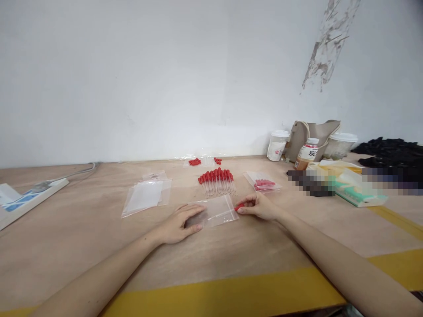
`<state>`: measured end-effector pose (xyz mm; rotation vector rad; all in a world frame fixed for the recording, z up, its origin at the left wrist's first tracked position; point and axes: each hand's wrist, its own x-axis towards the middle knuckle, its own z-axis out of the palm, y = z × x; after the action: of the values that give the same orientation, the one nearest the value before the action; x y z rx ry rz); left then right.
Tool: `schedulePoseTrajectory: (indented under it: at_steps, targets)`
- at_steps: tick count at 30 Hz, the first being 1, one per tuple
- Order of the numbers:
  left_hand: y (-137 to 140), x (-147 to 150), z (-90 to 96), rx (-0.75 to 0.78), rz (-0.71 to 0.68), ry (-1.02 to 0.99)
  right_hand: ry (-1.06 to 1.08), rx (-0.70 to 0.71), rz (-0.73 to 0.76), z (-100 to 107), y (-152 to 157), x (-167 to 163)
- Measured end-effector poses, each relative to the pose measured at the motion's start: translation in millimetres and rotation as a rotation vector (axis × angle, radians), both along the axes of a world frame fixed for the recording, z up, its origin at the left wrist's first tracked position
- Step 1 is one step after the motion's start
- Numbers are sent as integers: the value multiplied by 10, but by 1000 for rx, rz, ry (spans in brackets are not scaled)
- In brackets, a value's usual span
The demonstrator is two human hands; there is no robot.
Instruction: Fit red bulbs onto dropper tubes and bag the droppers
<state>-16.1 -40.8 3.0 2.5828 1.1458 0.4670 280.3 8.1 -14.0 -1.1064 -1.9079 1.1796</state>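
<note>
A clear zip bag [216, 212] lies flat on the wooden table between my hands. My left hand [180, 223] rests at its left end, thumb and fingers apart, fingertips over the plastic. Beside the bag's right end, my right hand [259, 207] pinches the red rubber bulb of a dropper [239, 207]; I cannot make out its tube. Just behind the bag, several droppers [216, 177] with red bulbs and clear tubes lie in a row, bulbs pointing to the wall. A filled zip bag [263, 182] with red bulbs showing through sits to their right.
Flat zip bags [145, 196] lie at left, near a power strip [33, 198]. Loose red bulbs [194, 162] lie on plastic by the wall. Lidded cups [278, 146], a bottle [306, 154], a grey bag [299, 134] and a tissue pack [360, 191] stand at right. Yellow tape [224, 293] edges the table.
</note>
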Motion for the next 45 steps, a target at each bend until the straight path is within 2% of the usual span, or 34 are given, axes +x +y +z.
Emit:
schedulePoseTrajectory:
  at_steps: [7,13,18,21,24,27,30,35,37,41,45]
  targets:
    - [-4,22,13,23,-15,53,84,36,-59,-89,-2,-229]
    - [3,20,-7,36,-14,51,26,25,-107,-57,-10,-241]
    - [0,20,0,42,-20,81,47,57,-59,-85,-12,-244]
    - [-15,27,16,38,-30,93,29,129,-45,-156,-24,-304]
    - [-20,31,18,32,-27,84,-22,284,-64,-207,-30,-348]
    - [-10,28,5,30,-32,71,-84,367,4,-191,-32,-337]
    - [-1,27,-7,8,-30,46,-140,315,106,-119,-46,-277]
    - [15,13,-25,-35,-9,-104,-152,228,203,-19,-71,-175]
    - [31,-4,-43,-57,-23,-132,-146,205,182,-28,-64,-175]
    - [60,-26,-72,-70,-56,-135,-122,181,20,-101,-37,-232]
    - [53,-9,-52,-46,-66,-121,-85,148,55,-131,-1,-200]
